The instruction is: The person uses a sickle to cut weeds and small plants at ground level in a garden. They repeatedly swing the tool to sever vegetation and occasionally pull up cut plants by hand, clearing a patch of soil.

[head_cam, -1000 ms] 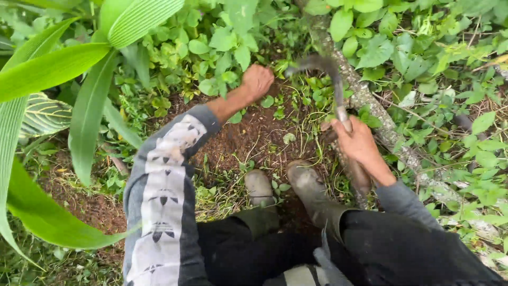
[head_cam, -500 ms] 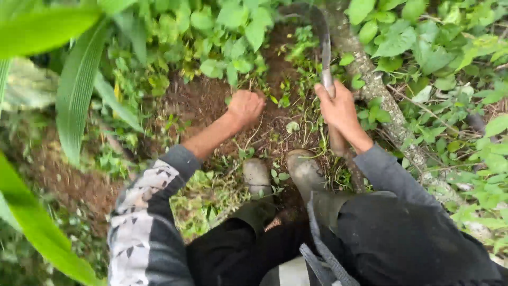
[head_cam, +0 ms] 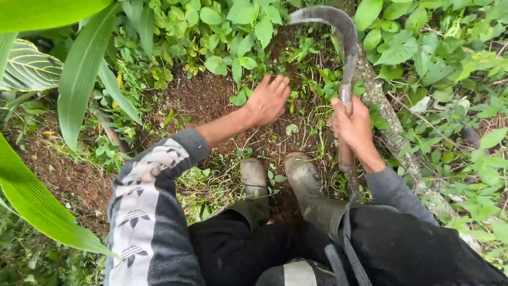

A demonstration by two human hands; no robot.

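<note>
Hands over a weedy patch of soil — one sickle, two boots.

Right hand [head_cam: 353,124] is closed around the wooden handle of the sickle [head_cam: 345,58], just right of the left hand [head_cam: 268,99], which lies spread with fingers splayed on the low weeds [head_cam: 304,50] and bare soil [head_cam: 198,98]. One sickle — its long axis runs near upright in view, handle toward the person, curved blade arching away and hooking leftward above the left hand. Two rubber boots [head_cam: 304,175] stand below the hands, beside a mossy fallen stem [head_cam: 394,135].
</note>
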